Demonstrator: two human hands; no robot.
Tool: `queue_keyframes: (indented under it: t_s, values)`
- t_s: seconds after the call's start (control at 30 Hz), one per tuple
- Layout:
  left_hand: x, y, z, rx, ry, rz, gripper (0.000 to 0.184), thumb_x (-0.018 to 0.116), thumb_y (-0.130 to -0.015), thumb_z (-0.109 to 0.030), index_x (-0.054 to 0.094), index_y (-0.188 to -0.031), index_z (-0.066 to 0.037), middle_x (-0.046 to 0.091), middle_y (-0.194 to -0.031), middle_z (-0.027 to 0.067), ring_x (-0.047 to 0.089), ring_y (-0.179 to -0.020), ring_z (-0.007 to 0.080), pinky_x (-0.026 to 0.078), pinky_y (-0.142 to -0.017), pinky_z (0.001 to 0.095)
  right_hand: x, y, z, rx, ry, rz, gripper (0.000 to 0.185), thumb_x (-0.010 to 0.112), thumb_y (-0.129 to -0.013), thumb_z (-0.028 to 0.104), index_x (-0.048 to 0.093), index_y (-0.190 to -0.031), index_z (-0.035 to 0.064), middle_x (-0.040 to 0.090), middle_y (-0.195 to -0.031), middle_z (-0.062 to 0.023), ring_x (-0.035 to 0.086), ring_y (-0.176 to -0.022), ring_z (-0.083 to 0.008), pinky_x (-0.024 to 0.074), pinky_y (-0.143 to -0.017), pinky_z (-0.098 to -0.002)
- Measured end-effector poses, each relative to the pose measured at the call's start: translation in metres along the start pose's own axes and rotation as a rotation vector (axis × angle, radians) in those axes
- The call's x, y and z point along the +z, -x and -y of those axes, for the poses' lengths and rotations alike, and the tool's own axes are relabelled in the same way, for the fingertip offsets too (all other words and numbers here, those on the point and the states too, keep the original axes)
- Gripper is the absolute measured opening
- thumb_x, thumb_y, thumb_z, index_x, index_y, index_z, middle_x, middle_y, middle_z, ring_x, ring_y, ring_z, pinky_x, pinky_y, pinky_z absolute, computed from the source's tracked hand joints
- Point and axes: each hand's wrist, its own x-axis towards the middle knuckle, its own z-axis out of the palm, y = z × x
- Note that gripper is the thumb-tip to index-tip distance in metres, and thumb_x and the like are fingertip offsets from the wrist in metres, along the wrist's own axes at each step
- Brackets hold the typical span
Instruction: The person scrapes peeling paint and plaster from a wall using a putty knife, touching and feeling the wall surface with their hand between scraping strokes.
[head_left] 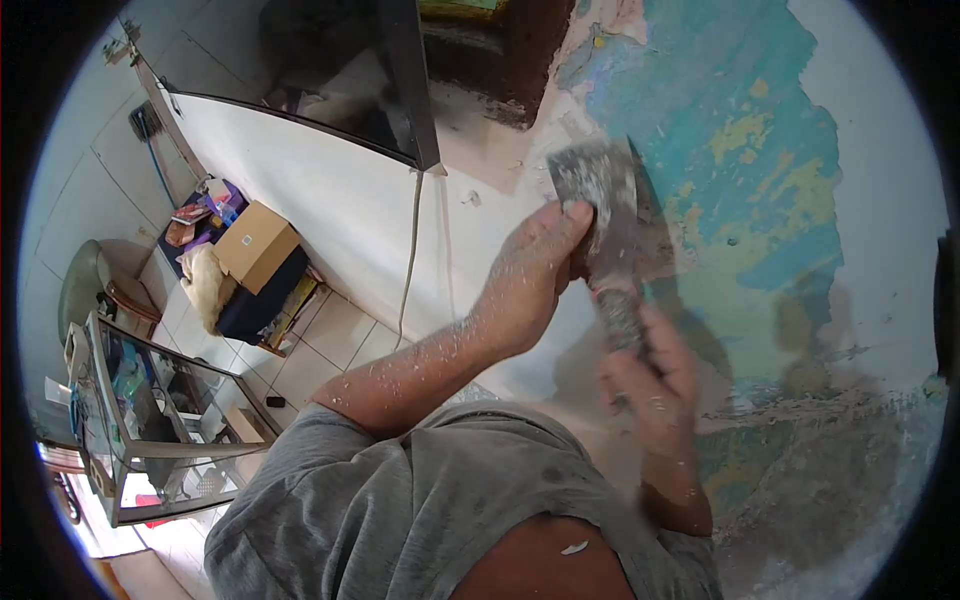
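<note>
Flecks of pale paint cover my left hand (pixel 548 245), whose thumb and fingers pinch the left edge of a wide metal scraper blade (pixel 598 190). Below it, my right hand (pixel 650 370) is wrapped round the scraper's worn handle (pixel 622 318) and looks slightly blurred. The blade points up, close to a wall with peeling turquoise and yellow paint (pixel 740 200). From this view I cannot tell if the blade touches the wall. The left fingers behind the blade are partly hidden.
A dark-framed glass panel (pixel 427 90) stands at the upper left, with a cable (pixel 412 260) hanging below it. Farther left are a cardboard box (pixel 257 246) on a cluttered table and a glass display case (pixel 190 450). Rough grey plaster (pixel 830 500) covers the lower right wall.
</note>
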Motion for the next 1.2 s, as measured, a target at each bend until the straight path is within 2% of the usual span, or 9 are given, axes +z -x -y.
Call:
queue_keyframes:
  t_s: [0.13, 0.2, 0.27, 0.47, 0.6, 0.67, 0.87, 0.97, 1.2]
  values:
    - [0.003, 0.025, 0.013, -0.226, 0.140, -0.018, 0.045, 0.044, -0.100, -0.048, 0.051, -0.117, -0.007, 0.065, -0.095, 0.0087, 0.063, -0.090, 0.0201, 0.051, -0.081, 0.0360, 0.004, -0.006, -0.048, 0.141, -0.246, 0.256, 0.064, 0.052, -0.091, 0.008, 0.026, -0.149, 0.0016, 0.056, -0.086, -0.0042, 0.048, -0.060, -0.0103, 0.0382, -0.048, -0.0234]
    - [0.005, 0.031, 0.020, -0.313, 0.255, -0.100, 0.047, 0.042, -0.100, -0.051, 0.047, -0.116, -0.007, 0.064, -0.093, 0.0087, 0.064, -0.082, 0.0147, 0.053, -0.066, 0.0300, 0.007, 0.001, -0.053, 0.150, -0.293, 0.286, 0.066, 0.049, -0.092, 0.010, 0.019, -0.150, 0.0029, 0.053, -0.079, -0.0055, 0.050, -0.059, -0.0132, 0.0382, -0.043, -0.0253]
    - [0.008, 0.032, 0.026, -0.257, 0.225, -0.117, 0.047, 0.041, -0.101, -0.051, 0.046, -0.115, -0.005, 0.064, -0.089, 0.0098, 0.064, -0.077, 0.0153, 0.053, -0.064, 0.0284, 0.017, 0.011, -0.053, 0.094, -0.373, 0.132, 0.062, 0.041, -0.098, 0.005, 0.014, -0.154, 0.0057, 0.052, -0.093, -0.0052, 0.045, -0.059, -0.0096, 0.0387, -0.048, -0.0242]
    - [0.007, 0.016, 0.009, -0.167, 0.052, -0.154, 0.040, 0.043, -0.102, -0.044, 0.048, -0.108, -0.005, 0.061, -0.079, 0.0100, 0.062, -0.066, 0.0182, 0.053, -0.060, 0.0305, 0.027, -0.014, -0.037, 0.053, -0.229, 0.148, 0.064, 0.037, -0.100, 0.005, 0.004, -0.155, 0.0083, 0.049, -0.092, -0.0062, 0.043, -0.058, -0.0095, 0.0375, -0.044, -0.0232]
    - [0.011, 0.026, 0.014, -0.205, 0.101, -0.158, 0.041, 0.042, -0.102, -0.046, 0.047, -0.106, -0.005, 0.061, -0.075, 0.0092, 0.061, -0.062, 0.0165, 0.052, -0.055, 0.0271, 0.025, -0.002, -0.035, 0.159, -0.247, 0.168, 0.065, 0.038, -0.100, 0.007, 0.003, -0.155, 0.0082, 0.049, -0.090, -0.0057, 0.042, -0.058, -0.0090, 0.0368, -0.044, -0.0232]
    - [0.010, 0.022, 0.012, -0.213, 0.121, -0.156, 0.041, 0.041, -0.102, -0.046, 0.047, -0.105, -0.005, 0.062, -0.075, 0.0096, 0.061, -0.062, 0.0160, 0.052, -0.055, 0.0267, 0.031, 0.000, -0.035, 0.047, -0.183, 0.111, 0.063, 0.039, -0.100, 0.009, 0.006, -0.154, 0.0049, 0.049, -0.088, -0.0054, 0.042, -0.057, -0.0090, 0.0368, -0.044, -0.0234]
    - [0.003, 0.019, 0.010, -0.165, -0.047, -0.150, 0.045, 0.040, -0.101, -0.049, 0.047, -0.105, -0.005, 0.062, -0.072, 0.0089, 0.061, -0.061, 0.0145, 0.051, -0.056, 0.0264, 0.027, -0.011, -0.048, 0.109, -0.178, 0.147, 0.060, 0.041, -0.100, 0.011, 0.011, -0.151, 0.0000, 0.051, -0.085, -0.0057, 0.043, -0.057, -0.0082, 0.0364, -0.043, -0.0227]
    - [0.003, 0.022, 0.013, -0.146, -0.132, -0.124, 0.048, 0.040, -0.100, -0.053, 0.046, -0.105, -0.005, 0.062, -0.071, 0.0089, 0.060, -0.059, 0.0136, 0.051, -0.055, 0.0256, 0.036, -0.006, -0.041, -0.010, -0.138, 0.099, 0.060, 0.042, -0.100, 0.012, 0.013, -0.152, 0.0017, 0.050, -0.077, -0.0037, 0.043, -0.054, -0.0077, 0.0363, -0.043, -0.0222]
    - [0.003, 0.021, 0.014, -0.147, -0.115, -0.171, 0.049, 0.040, -0.100, -0.054, 0.047, -0.107, -0.006, 0.062, -0.071, 0.0086, 0.059, -0.057, 0.0134, 0.050, -0.052, 0.0263, 0.032, -0.014, -0.045, 0.035, -0.129, 0.125, 0.054, 0.042, -0.101, 0.012, 0.020, -0.149, 0.0018, 0.050, -0.077, -0.0034, 0.043, -0.054, -0.0071, 0.0360, -0.042, -0.0221]
